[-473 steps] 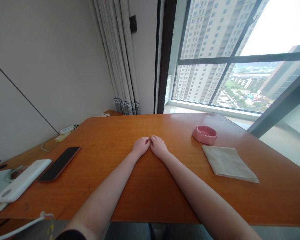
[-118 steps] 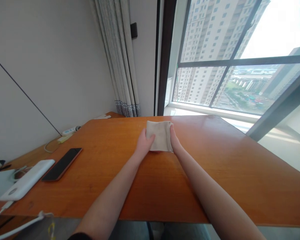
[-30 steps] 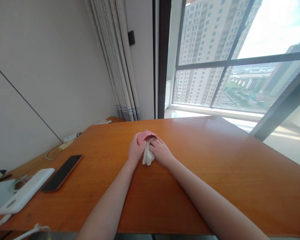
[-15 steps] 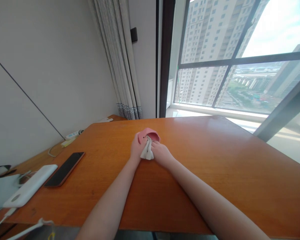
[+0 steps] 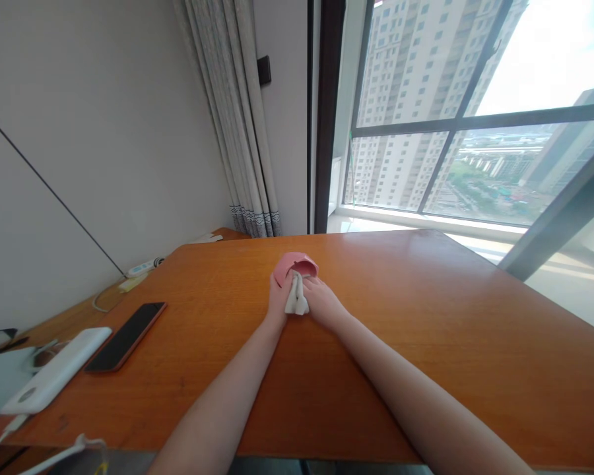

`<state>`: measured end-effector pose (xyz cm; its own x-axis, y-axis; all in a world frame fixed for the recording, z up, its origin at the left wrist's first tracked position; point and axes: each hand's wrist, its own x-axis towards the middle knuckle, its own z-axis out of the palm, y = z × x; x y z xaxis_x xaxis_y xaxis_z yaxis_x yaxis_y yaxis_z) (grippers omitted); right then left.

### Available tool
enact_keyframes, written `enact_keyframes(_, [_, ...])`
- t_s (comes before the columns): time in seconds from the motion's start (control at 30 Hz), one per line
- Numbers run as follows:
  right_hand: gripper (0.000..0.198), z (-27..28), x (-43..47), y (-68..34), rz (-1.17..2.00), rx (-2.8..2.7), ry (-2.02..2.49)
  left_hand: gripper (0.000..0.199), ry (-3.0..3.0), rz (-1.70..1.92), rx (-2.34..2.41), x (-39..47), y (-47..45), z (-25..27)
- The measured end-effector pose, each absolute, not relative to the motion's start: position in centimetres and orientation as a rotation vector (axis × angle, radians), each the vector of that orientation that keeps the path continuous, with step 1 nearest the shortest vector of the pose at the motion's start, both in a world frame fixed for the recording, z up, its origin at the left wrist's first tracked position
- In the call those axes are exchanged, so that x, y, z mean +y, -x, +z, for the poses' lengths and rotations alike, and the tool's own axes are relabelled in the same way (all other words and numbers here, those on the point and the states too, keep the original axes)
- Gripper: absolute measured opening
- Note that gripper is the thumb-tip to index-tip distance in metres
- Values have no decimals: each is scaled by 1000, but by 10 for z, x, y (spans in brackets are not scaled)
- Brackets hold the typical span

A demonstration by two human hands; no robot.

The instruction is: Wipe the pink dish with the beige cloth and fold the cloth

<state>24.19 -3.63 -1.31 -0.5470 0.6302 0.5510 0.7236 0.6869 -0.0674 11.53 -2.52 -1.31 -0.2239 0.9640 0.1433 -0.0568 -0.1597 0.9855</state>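
Moved from the right of the counter [image 5: 450, 343] toward its middle, the pink ashtray [image 5: 287, 263] tilts in the left hand [image 5: 278, 299], fingers clasped round it. The beige cloth [image 5: 297, 297], now crumpled, hangs from its opening; whether the right hand [image 5: 323, 303] pinches it, I can't tell.

I remotely logged a grey wall [image 5: 103, 119] at left | a patterned-hem curtain [image 5: 232, 119] hung beside it | a framed window [image 5: 455, 124] stood at right, admitting daylight | a tower block [image 5: 400, 86] rose outside | a wooden table [image 5: 450, 349] spanned the foreground
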Motion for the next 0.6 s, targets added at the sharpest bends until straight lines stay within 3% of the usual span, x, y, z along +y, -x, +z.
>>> enact_keyframes(0.1, [23, -12, -38, -240, -276, -2347, 1044, 40, -1400, 1495, 1416, -21, -91, -4])
enact_keyframes(0.27, [24, -17, -38, -241, -277, -2213, 1074, 67, -1421, 1561, 1278, -30, -103, -2])
enact_keyframes(0.4, [28, -23, -33, -245, -214, -2225, 1106, 48, -1105, 1539, 1002, -35, -133, -16])
enact_keyframes(0.6, [24, -19, -33, -239, -298, -2270, 1160, 42, -1222, 1524, 1295, -24, -109, -12])
